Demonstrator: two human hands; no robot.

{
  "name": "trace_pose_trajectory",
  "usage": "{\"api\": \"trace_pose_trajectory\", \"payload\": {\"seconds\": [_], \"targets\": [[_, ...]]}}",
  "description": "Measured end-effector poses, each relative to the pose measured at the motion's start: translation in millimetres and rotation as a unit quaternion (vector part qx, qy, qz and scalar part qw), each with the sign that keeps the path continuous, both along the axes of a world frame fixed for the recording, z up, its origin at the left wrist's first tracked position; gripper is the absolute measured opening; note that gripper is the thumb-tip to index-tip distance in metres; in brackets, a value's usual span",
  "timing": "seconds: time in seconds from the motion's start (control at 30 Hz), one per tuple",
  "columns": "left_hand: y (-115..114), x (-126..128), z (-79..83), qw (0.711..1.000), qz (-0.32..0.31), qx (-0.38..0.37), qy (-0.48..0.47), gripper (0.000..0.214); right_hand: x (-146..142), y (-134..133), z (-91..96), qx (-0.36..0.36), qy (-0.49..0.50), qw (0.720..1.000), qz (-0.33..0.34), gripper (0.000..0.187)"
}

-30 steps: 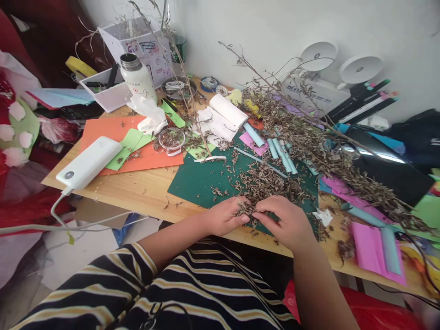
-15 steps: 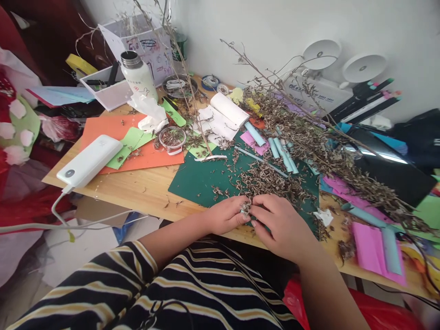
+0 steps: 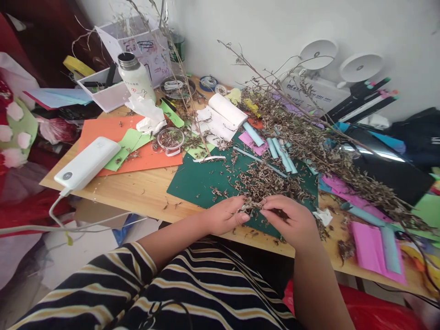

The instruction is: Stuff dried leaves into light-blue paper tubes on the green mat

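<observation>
My left hand [image 3: 225, 214] and my right hand [image 3: 292, 219] meet at the near edge of a dark green cutting mat [image 3: 195, 183]. Both are closed in a pinch on a small dried twig [image 3: 250, 206] stretched between them. Dried leaf bits also lie in my right palm. Just beyond my fingers a pile of loose dried leaves [image 3: 268, 181] covers the mat. A long dried branch [image 3: 330, 156] lies across the right side of the wooden table [image 3: 137, 192].
A white power bank [image 3: 87, 162] with its cable sits at the left edge on orange paper [image 3: 113, 133]. Further back stand a white bottle [image 3: 135, 78], a tissue, a clear tape roll [image 3: 171, 138], a white paper roll [image 3: 228, 110], blue paper tubes [image 3: 280, 153], pink sheets [image 3: 369, 245] and marker pens [image 3: 364, 98].
My right hand has shifted a little to the right and turned palm-up, pulling away from my left hand along the twig. The left hand has stayed nearly in place.
</observation>
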State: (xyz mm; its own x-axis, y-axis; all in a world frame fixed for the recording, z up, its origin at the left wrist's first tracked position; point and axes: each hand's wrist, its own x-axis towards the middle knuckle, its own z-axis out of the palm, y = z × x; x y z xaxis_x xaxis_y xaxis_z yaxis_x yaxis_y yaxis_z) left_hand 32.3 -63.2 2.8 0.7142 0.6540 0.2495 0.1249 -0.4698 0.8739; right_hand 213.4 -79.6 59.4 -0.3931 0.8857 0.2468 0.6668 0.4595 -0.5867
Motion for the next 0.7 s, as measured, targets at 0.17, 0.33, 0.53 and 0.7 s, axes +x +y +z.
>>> {"api": "trace_pose_trajectory", "payload": {"seconds": [0.17, 0.33, 0.53, 0.7], "targets": [[-0.1, -1.7, 0.6, 1.000, -0.002, -0.028, 0.004, 0.052, 23.1, 8.8, -15.9, 0.000, -0.064, 0.990, -0.123, 0.006], [-1.3, -2.3, -2.0, 0.999, 0.002, -0.038, -0.015, 0.050, 44.1, 17.2, -40.2, 0.025, -0.164, 0.966, -0.199, 0.015], [-3.0, -3.7, -5.7, 0.998, 0.007, -0.058, -0.024, 0.045, 59.0, 1.8, -37.7, 0.157, -0.131, 0.956, -0.213, 0.022], [-3.8, -6.1, -2.8, 0.998, 0.007, -0.062, -0.022, 0.041, 32.0, -12.9, -9.7, 0.156, -0.061, 0.973, -0.162, 0.028]]}}
